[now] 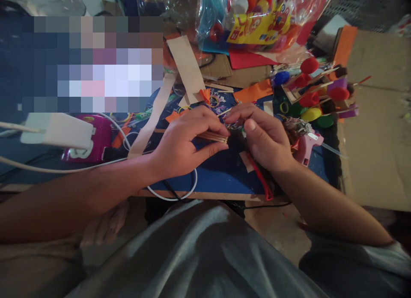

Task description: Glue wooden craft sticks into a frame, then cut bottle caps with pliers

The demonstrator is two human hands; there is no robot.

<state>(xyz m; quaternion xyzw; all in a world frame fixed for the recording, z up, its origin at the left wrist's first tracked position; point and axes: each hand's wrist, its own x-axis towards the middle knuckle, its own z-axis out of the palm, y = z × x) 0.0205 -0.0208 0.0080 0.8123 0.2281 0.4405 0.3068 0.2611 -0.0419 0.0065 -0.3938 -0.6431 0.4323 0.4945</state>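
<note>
A small stack of wooden craft sticks (212,137) is gripped between the thumb and fingers of my left hand (189,139), its ends pointing right. Just to the right, my right hand (266,137) is closed, with fingers curled and thumb bent over. Whatever it holds is hidden by the fingers. A thin pale stick (224,113) shows near its fingertips. Beneath my right wrist lie a red strip (263,180) and a small piece of beige paper (246,162). The pink glue gun (307,146) rests right of that hand.
Colourful pom-poms and sticks form a craft piece (316,90) at the right. Behind are a bag of pom-poms (250,19), orange paper (253,91) and beige strips (186,69). A white charger (61,130) sits in a magenta power socket (104,133); a white cable (195,182) loops near the table edge. Cardboard (379,118) stands right.
</note>
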